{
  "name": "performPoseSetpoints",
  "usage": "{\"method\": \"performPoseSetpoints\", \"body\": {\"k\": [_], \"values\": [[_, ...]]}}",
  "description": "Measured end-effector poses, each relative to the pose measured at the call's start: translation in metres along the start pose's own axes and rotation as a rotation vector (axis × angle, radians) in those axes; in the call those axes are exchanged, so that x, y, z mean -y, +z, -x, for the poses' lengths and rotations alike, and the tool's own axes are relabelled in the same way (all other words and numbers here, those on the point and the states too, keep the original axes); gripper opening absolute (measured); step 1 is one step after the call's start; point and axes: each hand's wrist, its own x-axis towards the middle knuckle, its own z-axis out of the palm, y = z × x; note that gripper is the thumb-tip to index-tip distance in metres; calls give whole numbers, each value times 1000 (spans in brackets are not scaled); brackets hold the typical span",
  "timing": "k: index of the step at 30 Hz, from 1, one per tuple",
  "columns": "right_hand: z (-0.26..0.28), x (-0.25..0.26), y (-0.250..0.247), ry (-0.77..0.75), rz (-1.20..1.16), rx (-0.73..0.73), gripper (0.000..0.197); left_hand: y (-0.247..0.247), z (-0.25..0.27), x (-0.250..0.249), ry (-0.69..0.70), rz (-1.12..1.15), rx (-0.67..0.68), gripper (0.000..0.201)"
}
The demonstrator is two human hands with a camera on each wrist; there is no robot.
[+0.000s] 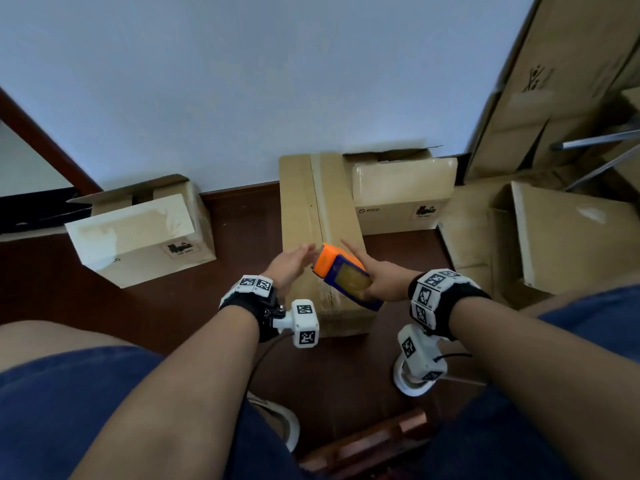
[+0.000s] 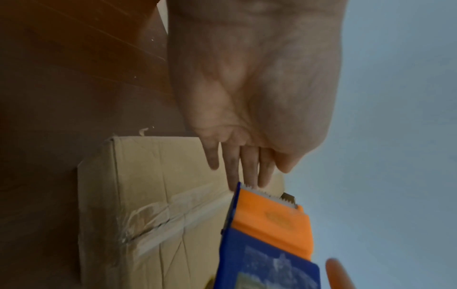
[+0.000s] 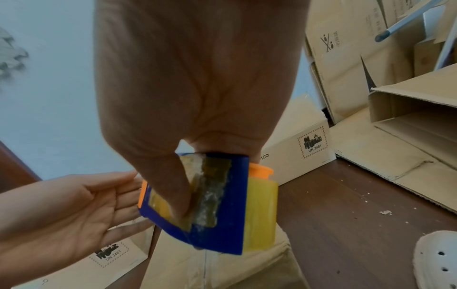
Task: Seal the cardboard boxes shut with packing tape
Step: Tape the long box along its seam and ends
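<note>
Hands: right [image 1: 382,280] grasping dispenser [image 1: 346,275] over box [image 1: 323,216] seam | left [image 1: 289,266] released, beside.

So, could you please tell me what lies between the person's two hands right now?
The tape dispenser: the right hand grips its blue body, and its orange cutter end points at the open left hand. The head and right wrist views show this.
</note>
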Motion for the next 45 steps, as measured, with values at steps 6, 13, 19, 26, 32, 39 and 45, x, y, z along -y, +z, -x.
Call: {"method": "performPoseSetpoints", "body": {"k": [6,13,19,26,32,39,45], "values": [[7,-13,7,81,-128,-4,98,4,9,10,-34,192,-1,32],[3,-19,26,107,4,-97,69,7,25,34,-135,203,13,26],[2,-14,30,106,77,-73,67,0,32,51,-168,200,9,16],[3,2,28,111,110,-6,66,-11,34,71,-203,218,28,22],[0,10,33,119,127,-1,69,-7,31,77,-231,242,-25,13],[-3,11,27,123,108,-12,66,-5,25,71,-84,25,-97,19],[-7,16,28,109,117,-17,61,-7,27,73,-3,-3,-211,17]]}}
